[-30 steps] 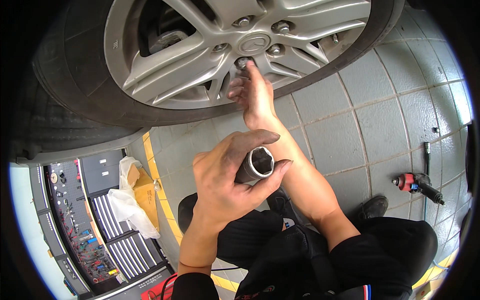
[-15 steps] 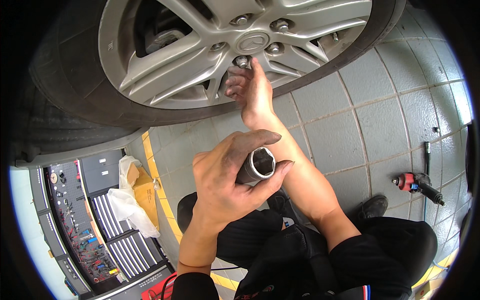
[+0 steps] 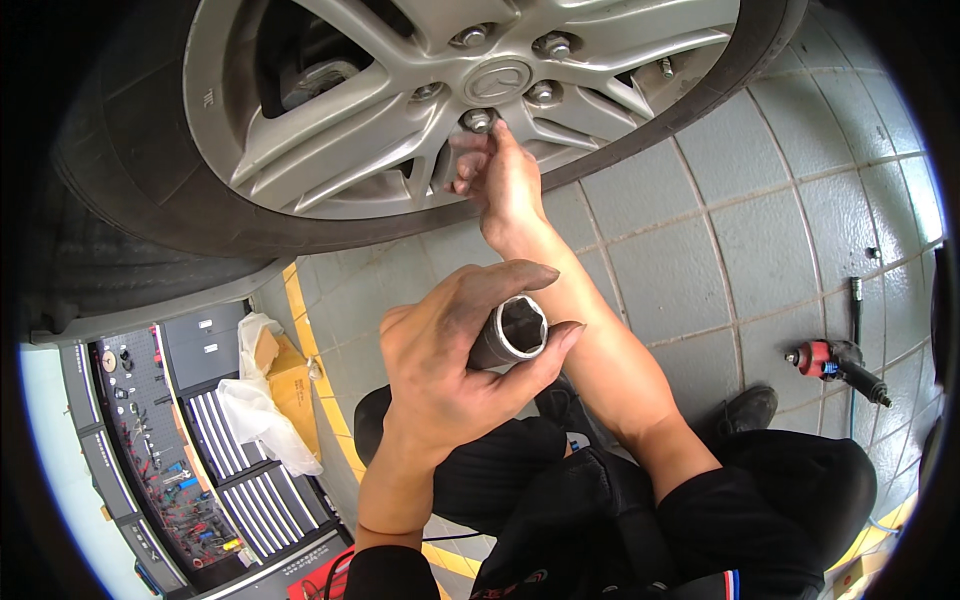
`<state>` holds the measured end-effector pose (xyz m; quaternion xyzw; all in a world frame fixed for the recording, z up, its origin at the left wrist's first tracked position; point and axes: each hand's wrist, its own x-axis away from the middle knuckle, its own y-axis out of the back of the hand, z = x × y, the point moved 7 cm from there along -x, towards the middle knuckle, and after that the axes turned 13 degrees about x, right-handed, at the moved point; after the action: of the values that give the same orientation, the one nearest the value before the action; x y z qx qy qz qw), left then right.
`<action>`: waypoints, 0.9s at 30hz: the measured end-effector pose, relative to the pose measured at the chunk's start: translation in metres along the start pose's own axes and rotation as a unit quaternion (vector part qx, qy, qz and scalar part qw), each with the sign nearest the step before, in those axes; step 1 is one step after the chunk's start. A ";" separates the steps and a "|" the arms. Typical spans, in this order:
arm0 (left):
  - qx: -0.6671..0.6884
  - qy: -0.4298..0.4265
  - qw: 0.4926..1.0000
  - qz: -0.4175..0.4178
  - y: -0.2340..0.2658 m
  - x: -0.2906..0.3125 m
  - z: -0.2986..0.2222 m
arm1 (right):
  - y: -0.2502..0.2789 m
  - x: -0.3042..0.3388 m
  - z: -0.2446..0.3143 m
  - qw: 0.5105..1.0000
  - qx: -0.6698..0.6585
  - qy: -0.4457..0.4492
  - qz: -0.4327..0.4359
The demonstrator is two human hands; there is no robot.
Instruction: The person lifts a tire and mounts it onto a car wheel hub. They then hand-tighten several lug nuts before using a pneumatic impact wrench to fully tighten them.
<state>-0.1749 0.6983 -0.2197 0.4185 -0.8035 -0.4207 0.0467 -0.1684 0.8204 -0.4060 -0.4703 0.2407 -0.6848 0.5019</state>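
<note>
A dark metal socket (image 3: 494,345) sits inside the curl of the left hand (image 3: 440,355), its pale-rimmed hexagonal mouth facing up between thumb and forefinger. That hand is closed around the socket's body, with the thumb and forefinger tips spread apart beyond the rim. Farther forward, the right hand (image 3: 510,190) reaches a lug nut (image 3: 479,121) below the hub of the silver wheel (image 3: 330,115). Its fingers are partly curled and blurred, one tip right beside the nut; I cannot tell whether they grip it. A red-and-black impact wrench (image 3: 822,360) lies on the tiled floor (image 3: 680,280), well apart to the right.
</note>
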 end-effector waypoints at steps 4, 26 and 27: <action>-0.011 -0.055 0.998 -0.005 0.002 -0.002 -0.001 | 0.001 0.008 0.012 0.996 0.052 0.049 -0.045; 0.011 -0.037 0.999 -0.007 -0.001 -0.001 -0.001 | -0.008 0.002 0.008 0.999 0.005 0.036 0.037; 0.012 -0.045 0.999 -0.008 -0.002 -0.001 -0.001 | -0.007 0.002 0.005 0.999 -0.011 0.025 0.041</action>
<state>-0.1726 0.6977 -0.2200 0.4063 -0.8062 -0.4300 0.0025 -0.1669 0.8223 -0.3971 -0.4478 0.2797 -0.6725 0.5186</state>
